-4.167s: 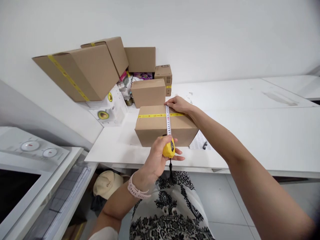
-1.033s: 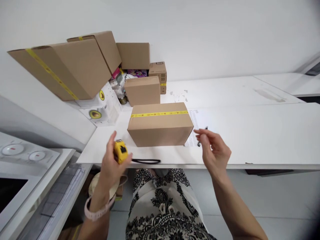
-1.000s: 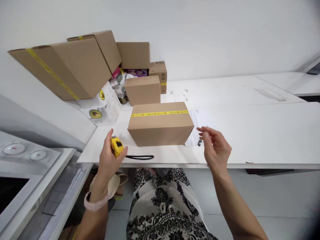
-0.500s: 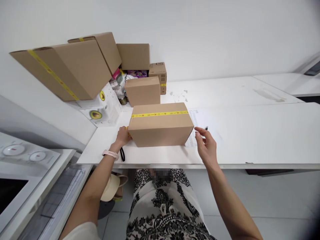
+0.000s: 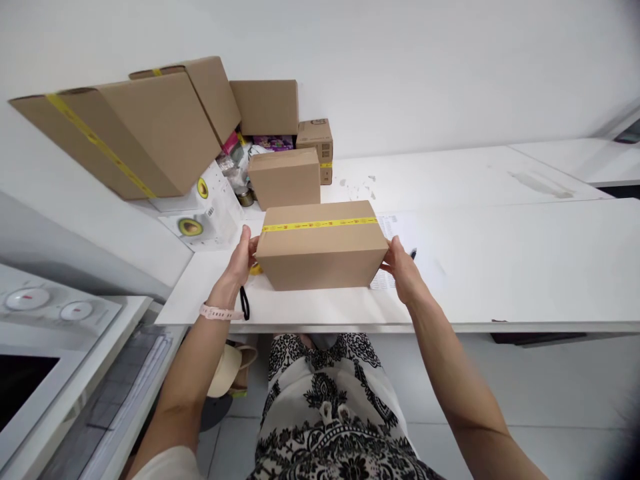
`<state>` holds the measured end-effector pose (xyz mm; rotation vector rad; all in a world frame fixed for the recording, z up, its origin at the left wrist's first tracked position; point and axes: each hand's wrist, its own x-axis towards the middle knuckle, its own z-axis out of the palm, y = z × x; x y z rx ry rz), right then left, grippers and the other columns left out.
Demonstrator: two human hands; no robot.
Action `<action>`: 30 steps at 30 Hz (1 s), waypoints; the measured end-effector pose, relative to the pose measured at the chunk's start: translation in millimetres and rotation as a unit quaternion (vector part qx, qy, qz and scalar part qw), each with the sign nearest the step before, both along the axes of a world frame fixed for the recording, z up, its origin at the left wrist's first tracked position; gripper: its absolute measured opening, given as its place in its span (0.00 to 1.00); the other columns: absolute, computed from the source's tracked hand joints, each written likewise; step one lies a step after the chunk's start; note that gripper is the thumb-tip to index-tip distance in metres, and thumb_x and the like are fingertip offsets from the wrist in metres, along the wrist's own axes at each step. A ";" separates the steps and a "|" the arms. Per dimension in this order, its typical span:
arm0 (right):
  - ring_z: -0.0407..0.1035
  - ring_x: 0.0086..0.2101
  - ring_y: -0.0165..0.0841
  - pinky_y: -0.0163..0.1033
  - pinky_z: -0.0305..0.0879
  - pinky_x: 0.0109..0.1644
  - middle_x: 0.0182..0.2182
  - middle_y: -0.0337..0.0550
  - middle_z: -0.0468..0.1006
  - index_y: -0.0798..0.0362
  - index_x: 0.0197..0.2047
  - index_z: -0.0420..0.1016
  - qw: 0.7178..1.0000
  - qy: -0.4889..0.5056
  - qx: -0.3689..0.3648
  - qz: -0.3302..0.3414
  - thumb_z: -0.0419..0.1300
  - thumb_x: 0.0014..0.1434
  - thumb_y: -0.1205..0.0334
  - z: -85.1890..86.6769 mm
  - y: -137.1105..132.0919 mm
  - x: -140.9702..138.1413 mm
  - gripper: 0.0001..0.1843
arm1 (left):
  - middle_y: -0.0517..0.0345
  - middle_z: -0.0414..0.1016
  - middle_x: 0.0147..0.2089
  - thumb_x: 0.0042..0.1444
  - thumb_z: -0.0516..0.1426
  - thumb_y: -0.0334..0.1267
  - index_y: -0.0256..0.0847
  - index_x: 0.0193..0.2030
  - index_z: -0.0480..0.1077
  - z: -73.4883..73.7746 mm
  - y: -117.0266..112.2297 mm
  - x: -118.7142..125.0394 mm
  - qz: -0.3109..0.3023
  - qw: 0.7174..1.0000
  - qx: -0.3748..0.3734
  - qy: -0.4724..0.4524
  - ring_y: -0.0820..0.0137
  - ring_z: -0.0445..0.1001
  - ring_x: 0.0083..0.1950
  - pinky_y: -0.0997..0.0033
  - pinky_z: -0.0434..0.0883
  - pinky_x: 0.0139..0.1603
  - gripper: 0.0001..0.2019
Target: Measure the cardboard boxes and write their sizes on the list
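Note:
A cardboard box with yellow printed tape across its top lies lengthwise on the white table in front of me. My left hand is against its left end, thumb up and fingers partly hidden by the box. At the opposite end, my right hand has its fingers at the side, some hidden behind the corner. Together the hands hold the box between them. Beside my left hand, partly covered, sits a yellow roll of tape. A black strap loop lies by my left wrist.
Under the box's right side shows a printed paper sheet, with a black pen on it. Behind stands a smaller carton. Large taped cartons rest on white avocado-print boxes at left. A white appliance is at lower left.
My left hand has left the yellow tape roll and come up to the box's left end. My right hand has moved in from beside the box to touch its right end.

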<state>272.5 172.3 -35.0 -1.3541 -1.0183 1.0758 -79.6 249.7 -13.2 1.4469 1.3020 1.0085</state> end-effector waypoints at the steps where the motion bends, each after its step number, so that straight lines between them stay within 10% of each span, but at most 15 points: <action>1: 0.68 0.62 0.49 0.58 0.67 0.63 0.60 0.47 0.77 0.45 0.63 0.75 1.000 0.000 0.004 0.008 0.44 0.66 0.29 4.5 1.4 -0.8 0.38 | 0.45 0.83 0.49 0.61 0.42 0.72 0.38 0.56 0.77 7.5 -5.1 4.2 -0.007 0.999 -0.014 -0.027 0.49 0.77 0.55 0.55 0.74 0.53 0.42; 7: 0.59 0.68 0.43 0.52 0.55 0.73 0.69 0.42 0.67 0.43 0.68 0.68 0.989 0.001 0.134 0.056 0.58 0.67 0.44 8.0 -9.4 1.8 0.29 | 0.46 0.71 0.68 0.59 0.64 0.55 0.41 0.69 0.66 23.2 -36.8 2.6 -0.050 0.989 0.120 -0.076 0.49 0.66 0.71 0.54 0.66 0.69 0.36; 16: 0.68 0.61 0.42 0.53 0.64 0.66 0.63 0.47 0.74 0.45 0.63 0.72 0.986 -0.059 0.112 0.109 0.58 0.66 0.47 -61.2 -34.4 5.2 0.25 | 0.41 0.60 0.74 0.56 0.67 0.47 0.44 0.76 0.51 -55.4 -82.3 -8.4 -0.028 0.989 0.129 -0.071 0.50 0.59 0.75 0.50 0.61 0.73 0.46; 20: 0.75 0.44 0.42 0.53 0.70 0.52 0.45 0.49 0.82 0.51 0.47 0.78 0.973 -0.202 0.064 -0.087 0.57 0.63 0.48 -64.9 -23.2 29.6 0.18 | 0.43 0.62 0.73 0.58 0.63 0.45 0.45 0.74 0.55 -54.2 -114.5 6.1 0.122 0.979 0.164 -0.021 0.50 0.62 0.73 0.50 0.63 0.71 0.38; 23: 0.71 0.41 0.43 0.51 0.67 0.48 0.41 0.50 0.80 0.52 0.44 0.75 0.913 -0.342 0.008 -0.223 0.56 0.62 0.46 -68.5 1.9 56.1 0.19 | 0.47 0.74 0.61 0.64 0.56 0.41 0.44 0.65 0.67 -40.1 -149.7 41.7 0.313 0.906 0.283 0.023 0.52 0.72 0.64 0.45 0.68 0.66 0.23; 24: 0.70 0.43 0.45 0.52 0.65 0.48 0.43 0.51 0.79 0.52 0.46 0.74 0.895 -0.381 -0.010 -0.232 0.57 0.61 0.45 -71.9 11.3 63.9 0.20 | 0.49 0.78 0.54 0.64 0.56 0.39 0.45 0.59 0.71 -36.1 -160.9 58.4 0.307 0.897 0.317 0.023 0.54 0.76 0.59 0.46 0.72 0.62 0.17; 26: 0.66 0.48 0.49 0.52 0.63 0.51 0.48 0.56 0.76 0.54 0.51 0.73 0.870 -0.439 -0.036 -0.219 0.58 0.59 0.45 -81.3 27.9 75.9 0.24 | 0.53 0.81 0.45 0.64 0.55 0.34 0.48 0.51 0.76 -31.3 -177.6 97.5 0.100 0.931 0.351 0.013 0.57 0.79 0.51 0.51 0.76 0.53 0.12; 30: 0.63 0.52 0.52 0.53 0.60 0.56 0.55 0.63 0.69 0.58 0.59 0.71 0.854 -0.479 -0.042 -0.199 0.57 0.59 0.52 -101.9 41.6 89.3 0.28 | 0.43 0.69 0.69 0.68 0.51 0.34 0.46 0.65 0.69 -36.8 -176.3 184.1 -0.179 0.961 0.208 0.024 0.56 0.66 0.71 0.47 0.65 0.70 0.20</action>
